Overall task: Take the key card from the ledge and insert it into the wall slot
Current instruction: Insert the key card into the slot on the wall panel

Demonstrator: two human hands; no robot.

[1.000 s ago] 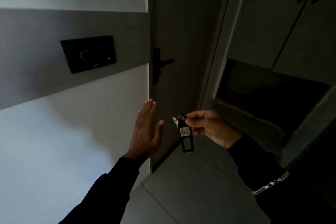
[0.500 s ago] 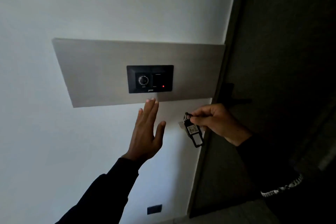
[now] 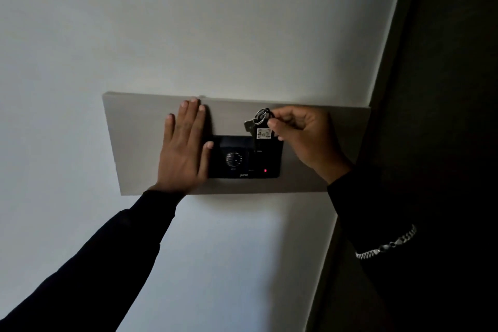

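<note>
My right hand [image 3: 304, 137] pinches the black key card [image 3: 262, 134] by its top, where a ring and a metal key hang. A white label on the card reads 402. The card hangs upright over the top right part of the black wall switch panel [image 3: 244, 167]. Whether its lower end is inside the slot I cannot tell, since black lies on black. The panel has a round dial at its centre and a small red light at the lower right. My left hand [image 3: 183, 151] lies flat, fingers spread, on the grey wall plate [image 3: 134, 143], covering the panel's left edge.
The white wall [image 3: 215, 21] surrounds the grey plate. A dark door or frame [image 3: 431, 89] runs down the right side, close to my right arm. A chain bracelet [image 3: 385, 246] sits over my right sleeve.
Both hands have risen to the panel. My left hand went from hovering below it to pressing flat on the plate, and my right hand brought the key card up over the panel's right side.
</note>
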